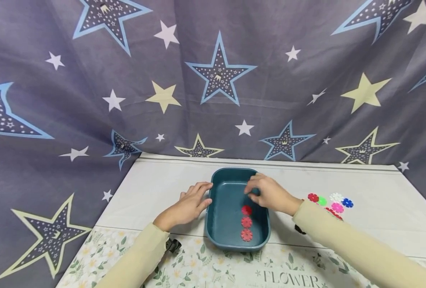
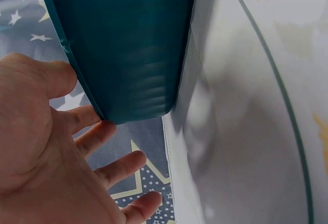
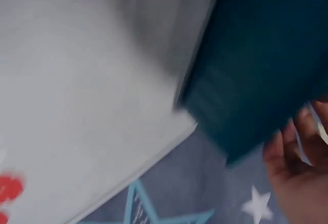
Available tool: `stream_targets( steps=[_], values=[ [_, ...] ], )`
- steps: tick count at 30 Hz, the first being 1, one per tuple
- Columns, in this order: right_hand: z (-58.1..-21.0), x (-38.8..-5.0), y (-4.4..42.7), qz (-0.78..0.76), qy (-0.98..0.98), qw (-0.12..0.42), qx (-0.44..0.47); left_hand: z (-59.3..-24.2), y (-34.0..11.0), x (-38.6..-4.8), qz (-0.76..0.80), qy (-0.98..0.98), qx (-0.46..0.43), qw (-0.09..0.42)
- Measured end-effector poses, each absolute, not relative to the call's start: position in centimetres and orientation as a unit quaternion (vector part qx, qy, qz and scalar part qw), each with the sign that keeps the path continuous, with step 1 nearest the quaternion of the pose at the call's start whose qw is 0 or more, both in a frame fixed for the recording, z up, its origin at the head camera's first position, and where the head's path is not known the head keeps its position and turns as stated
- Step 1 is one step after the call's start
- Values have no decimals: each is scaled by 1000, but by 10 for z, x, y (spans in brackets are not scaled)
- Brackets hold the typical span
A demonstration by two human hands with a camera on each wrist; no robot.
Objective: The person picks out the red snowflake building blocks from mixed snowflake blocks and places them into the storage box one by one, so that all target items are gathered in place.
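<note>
The relaxed left hand (image 1: 190, 204) touches the teal basin (image 1: 224, 212), apparently steadying it; the right hand (image 1: 267, 193), grip unclear, bends over its right rim, near red flower-shaped discs (image 1: 247, 222) inside.

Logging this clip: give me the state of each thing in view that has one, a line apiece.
Teal tray: upright, open-topped, partly filled.
Red pieces in tray: three visible, in a line.
Loose coloured pieces: outside the tray, some partly covered by the right sleeve.
Left hand: touching tray's edge.
Right hand: over tray, fingers bent; grip unclear.
Star-patterned curtain: hanging, creased.
</note>
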State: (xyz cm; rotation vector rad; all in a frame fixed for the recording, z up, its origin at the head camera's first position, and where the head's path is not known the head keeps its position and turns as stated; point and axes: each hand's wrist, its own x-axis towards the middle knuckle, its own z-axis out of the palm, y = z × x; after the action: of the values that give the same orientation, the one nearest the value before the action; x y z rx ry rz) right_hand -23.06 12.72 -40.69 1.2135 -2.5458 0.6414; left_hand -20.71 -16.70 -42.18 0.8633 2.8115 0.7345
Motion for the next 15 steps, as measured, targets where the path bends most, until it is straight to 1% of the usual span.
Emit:
stream_targets(
  steps=[4,7,10,15],
  values=[
    [-399,-233,159,235,-870,189,391,-422,-168,-207,241,927,284,54],
    [-397,-234,185,229,-884,205,353,-422,-168,-207,240,927,284,54],
    [-399,-234,212,218,-908,182,307,-422,-168,-206,241,926,286,53],
    [-407,-231,250,206,-942,94,248,-423,-167,-207,243,926,286,50]
  ],
)
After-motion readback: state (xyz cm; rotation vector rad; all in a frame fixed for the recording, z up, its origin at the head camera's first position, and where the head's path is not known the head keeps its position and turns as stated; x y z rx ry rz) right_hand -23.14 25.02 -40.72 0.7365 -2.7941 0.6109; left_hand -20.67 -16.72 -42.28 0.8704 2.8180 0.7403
